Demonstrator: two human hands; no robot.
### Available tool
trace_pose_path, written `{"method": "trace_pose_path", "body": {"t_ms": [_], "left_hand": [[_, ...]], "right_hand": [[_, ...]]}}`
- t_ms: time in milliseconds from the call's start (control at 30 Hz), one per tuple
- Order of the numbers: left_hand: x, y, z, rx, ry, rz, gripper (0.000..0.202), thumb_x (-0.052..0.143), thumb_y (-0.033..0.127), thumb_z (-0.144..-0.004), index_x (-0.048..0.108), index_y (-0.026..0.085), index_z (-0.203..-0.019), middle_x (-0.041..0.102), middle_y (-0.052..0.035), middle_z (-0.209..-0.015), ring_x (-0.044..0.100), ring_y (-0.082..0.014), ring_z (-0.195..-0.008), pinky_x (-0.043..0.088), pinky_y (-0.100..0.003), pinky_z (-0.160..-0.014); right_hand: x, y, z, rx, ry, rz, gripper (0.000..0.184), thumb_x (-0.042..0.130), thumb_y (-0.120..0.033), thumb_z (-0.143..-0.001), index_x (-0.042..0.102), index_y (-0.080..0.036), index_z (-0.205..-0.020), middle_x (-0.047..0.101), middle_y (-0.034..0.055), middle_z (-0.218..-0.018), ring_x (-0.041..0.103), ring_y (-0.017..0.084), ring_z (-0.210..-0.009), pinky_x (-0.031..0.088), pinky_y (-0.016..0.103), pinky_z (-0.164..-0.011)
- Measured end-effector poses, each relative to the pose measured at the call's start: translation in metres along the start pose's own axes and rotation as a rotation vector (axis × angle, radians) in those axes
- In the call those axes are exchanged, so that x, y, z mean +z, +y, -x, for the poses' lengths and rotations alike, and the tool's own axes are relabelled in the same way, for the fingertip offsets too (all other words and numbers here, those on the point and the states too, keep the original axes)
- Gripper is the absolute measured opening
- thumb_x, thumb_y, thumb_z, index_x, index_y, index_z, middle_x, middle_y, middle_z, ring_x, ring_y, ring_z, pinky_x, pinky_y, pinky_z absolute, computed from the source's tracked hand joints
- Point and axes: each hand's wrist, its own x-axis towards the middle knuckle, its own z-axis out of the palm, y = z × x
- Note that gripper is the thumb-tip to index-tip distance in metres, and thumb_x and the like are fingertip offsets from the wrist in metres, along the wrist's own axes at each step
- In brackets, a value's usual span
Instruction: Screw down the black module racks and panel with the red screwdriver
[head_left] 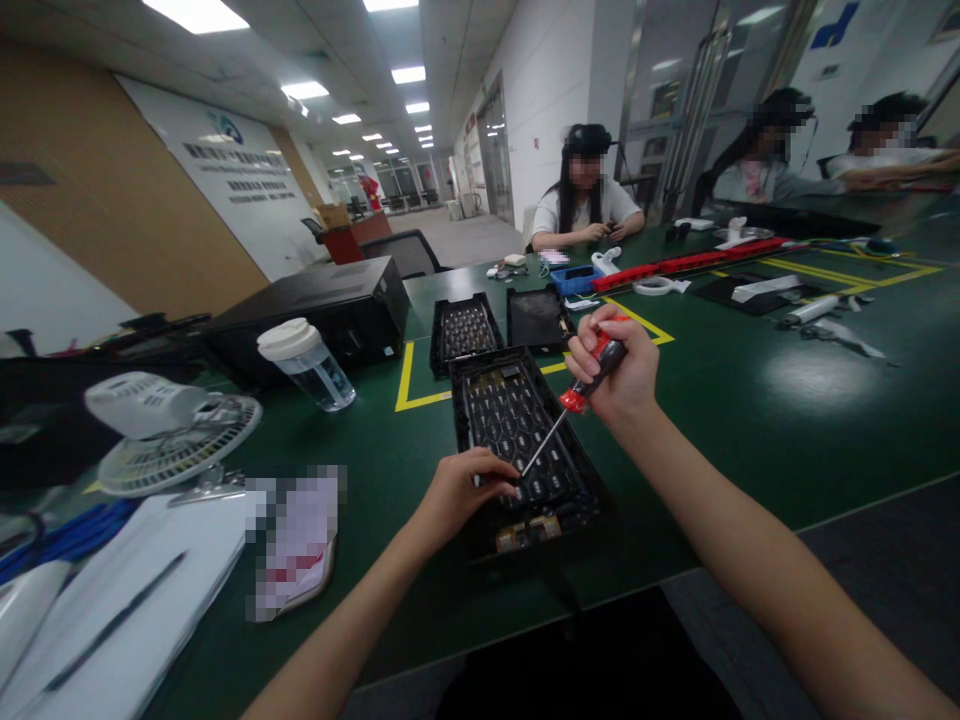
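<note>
My right hand (619, 365) is wrapped round the red and black handle of a screwdriver (576, 398). Its metal shaft slants down to the left into an open black case (592, 490), where the tip meets a panel (506, 420) with a honeycomb pattern. Beside that tip, my left hand (474, 485) reaches in from the left with thumb and fingers pinched together. Whatever may be between those fingertips is too small to make out. At the case's near end, a gold-coloured part (529, 533) shows.
Beyond the case lie a black tray of small parts (466, 332) and a black cover (536, 320). On the left are a lidded cup (307, 365), a white fan (180, 440), a phone (300, 545) and a clipboard with paper (135, 610). A person (586, 195) sits across the table.
</note>
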Motion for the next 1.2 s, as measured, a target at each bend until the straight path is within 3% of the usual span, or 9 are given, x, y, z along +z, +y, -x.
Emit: {"method": "trace_pose_path", "body": {"t_ms": [267,1200], "left_hand": [[0.001,0.001,0.004,-0.209,-0.018,0.215,0.015,0.070,0.027,-0.074,0.071,0.019,-0.087,0.072,-0.0025,-0.082,0.066,-0.0172,-0.075,0.050,-0.027,-0.070],[0.002,0.006,0.005,-0.220,0.040,0.164,0.015,0.073,0.027,-0.071,0.069,0.017,-0.080,0.072,-0.0025,-0.077,0.067,-0.0172,-0.071,0.050,-0.025,-0.064]], "right_hand": [[0.008,-0.006,0.005,-0.048,-0.036,0.006,0.006,0.049,-0.019,-0.063,0.044,-0.019,-0.065,0.044,-0.0074,-0.049,0.034,0.004,-0.031,0.021,0.017,-0.029],[0.012,-0.008,0.009,-0.078,-0.028,0.040,0.005,0.048,-0.019,-0.064,0.043,-0.020,-0.065,0.042,-0.0070,-0.051,0.034,0.004,-0.032,0.022,0.017,-0.030]]}}
